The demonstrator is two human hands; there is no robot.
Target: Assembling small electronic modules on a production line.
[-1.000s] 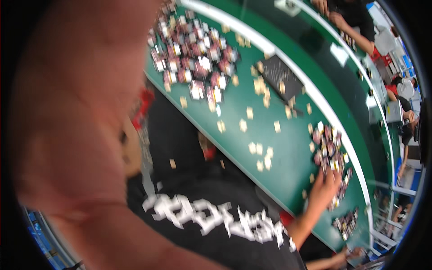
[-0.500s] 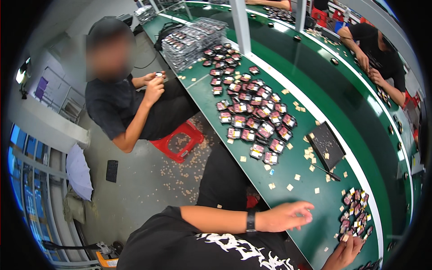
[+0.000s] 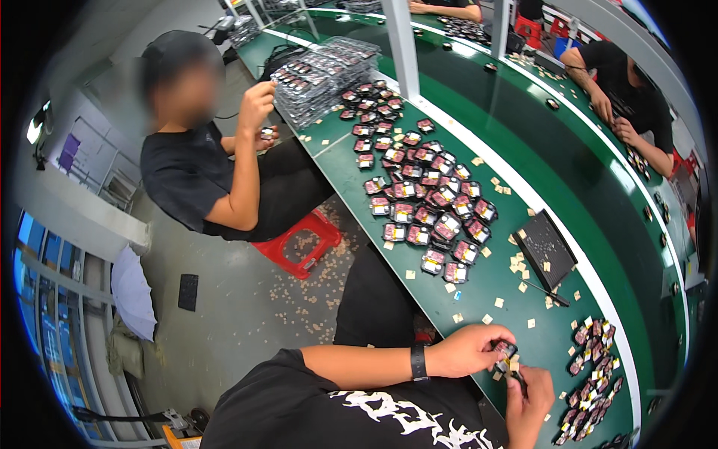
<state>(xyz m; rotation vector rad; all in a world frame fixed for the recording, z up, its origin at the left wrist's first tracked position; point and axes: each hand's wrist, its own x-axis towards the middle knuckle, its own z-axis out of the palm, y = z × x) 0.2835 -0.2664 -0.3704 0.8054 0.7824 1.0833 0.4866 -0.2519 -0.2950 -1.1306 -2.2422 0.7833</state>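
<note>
In front of my body, over the table's near edge, my left hand [image 3: 465,352] is closed on a small black part [image 3: 506,348] with a pink and white face. My right hand [image 3: 529,400] meets it from the right, thumb and fingers pinched together. A small cream tab [image 3: 514,366] shows between the two hands. Something dark shows at the right fingers; whether it is a second part cannot be made out. Right of my hands lies a pile of similar black parts [image 3: 591,393], many with yellow and white labels.
A larger heap of these parts [image 3: 447,223] covers the green table [image 3: 419,292] ahead. Beyond it are stacked clear trays [image 3: 325,82]. A black tray [image 3: 546,248] and scattered cream squares [image 3: 499,302] lie nearer. A co-worker sits left on a red stool [image 3: 303,247]; the conveyor [image 3: 553,142] runs alongside.
My right hand has left the right-hand pile and come in to my left hand. My left hand, open and bare before, now holds a black part. The co-worker at left has raised one hand.
</note>
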